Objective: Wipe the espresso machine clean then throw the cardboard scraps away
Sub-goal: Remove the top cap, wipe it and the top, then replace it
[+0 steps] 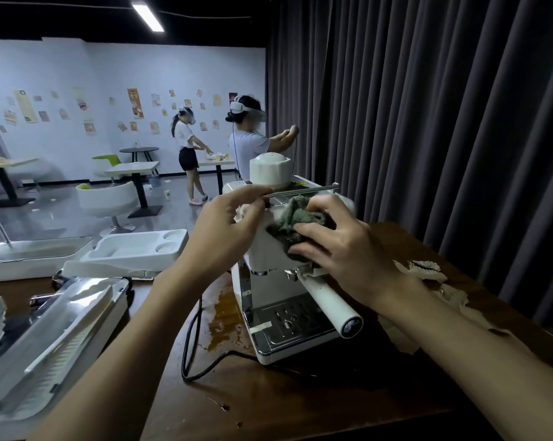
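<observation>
Brown desk [268,405] close by, right grip [342,249] clutching a grey cloth [295,218] on the white espresso machine [287,326] front, left grip [227,230] holding its top edge, cardboard scraps [424,270] lying just right of the right grip.

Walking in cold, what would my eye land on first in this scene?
First, the white espresso machine in the middle of the dark table, with the right hand pressing a grey-green cloth against its upper front while the left hand holds its top edge. Next, the brown spill on the table just left of the machine, and torn cardboard scraps lying to its right.
</observation>
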Demonstrator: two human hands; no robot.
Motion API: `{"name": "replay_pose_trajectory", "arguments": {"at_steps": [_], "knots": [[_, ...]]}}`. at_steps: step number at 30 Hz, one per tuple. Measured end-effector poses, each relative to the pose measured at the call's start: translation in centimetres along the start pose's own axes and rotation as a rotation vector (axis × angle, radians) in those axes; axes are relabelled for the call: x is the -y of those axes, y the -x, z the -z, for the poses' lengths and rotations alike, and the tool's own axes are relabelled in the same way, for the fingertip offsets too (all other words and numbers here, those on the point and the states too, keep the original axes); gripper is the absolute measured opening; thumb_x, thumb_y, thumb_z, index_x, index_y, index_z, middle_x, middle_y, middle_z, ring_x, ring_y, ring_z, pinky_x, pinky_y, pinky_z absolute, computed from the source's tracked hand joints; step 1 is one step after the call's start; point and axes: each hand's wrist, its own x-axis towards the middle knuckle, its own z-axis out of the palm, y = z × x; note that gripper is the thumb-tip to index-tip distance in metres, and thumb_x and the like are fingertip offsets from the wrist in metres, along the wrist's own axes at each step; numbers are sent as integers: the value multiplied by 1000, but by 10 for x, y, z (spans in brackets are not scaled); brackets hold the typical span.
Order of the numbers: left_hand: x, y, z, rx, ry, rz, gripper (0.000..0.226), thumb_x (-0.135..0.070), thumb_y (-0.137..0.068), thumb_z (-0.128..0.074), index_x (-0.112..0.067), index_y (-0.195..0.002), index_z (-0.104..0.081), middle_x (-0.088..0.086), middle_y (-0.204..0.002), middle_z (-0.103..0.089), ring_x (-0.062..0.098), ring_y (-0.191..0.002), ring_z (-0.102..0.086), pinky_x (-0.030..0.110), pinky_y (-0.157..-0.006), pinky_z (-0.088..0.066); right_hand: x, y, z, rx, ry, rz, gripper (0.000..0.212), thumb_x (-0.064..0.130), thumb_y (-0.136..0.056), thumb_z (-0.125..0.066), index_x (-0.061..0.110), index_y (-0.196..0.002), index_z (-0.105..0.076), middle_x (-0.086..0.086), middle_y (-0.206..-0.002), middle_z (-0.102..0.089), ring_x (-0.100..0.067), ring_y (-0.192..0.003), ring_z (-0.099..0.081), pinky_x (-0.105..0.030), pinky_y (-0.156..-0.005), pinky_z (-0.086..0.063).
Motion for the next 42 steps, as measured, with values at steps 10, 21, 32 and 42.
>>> {"name": "replay_pose_trajectory", "arguments": {"at_steps": [10, 21, 32, 42], "knots": [[14, -2, 0, 29, -82, -42, 35, -42, -96, -52, -37, -129, -64, -17, -122, -68, 0, -119, -58, 28, -97, -48, -7, 7, -3, -191, -111, -245, 17, 12, -77, -80, 0, -81, -70, -6, -100, -50, -13, -84, -51, -19, -75, -42], [24, 4, 4, 80, -64, -102, 42, -41, -97, -60, -39, -139, -55, -21, -133, -59, -12, -125, -50, 7, -96, -38, -22, 19, -5, -157, -160, -213, 12, 6, -76, -76, 0, -82, -69, -6, -102, -46, -16, -90, -53, -15, -85, -43], [19, 5, 1, 83, 60, -56, 40, -48, -100, -49, -32, -135, -58, -12, -130, -64, -4, -123, -54, 18, -98, -48, 16, -2, -10, 122, -139, -27, 13, 15, -84, -74, 6, -83, -65, -2, -112, -44, -24, -83, -60, -33, -78, -54], [19, 5, 0, 112, 63, -54, 39, -43, -98, -57, -30, -135, -58, -13, -130, -63, -7, -123, -52, 3, -87, -41, -28, 18, 1, 31, -135, -103, 8, 8, -80, -73, 2, -83, -69, -5, -108, -45, -17, -94, -53, -22, -85, -46]]}}
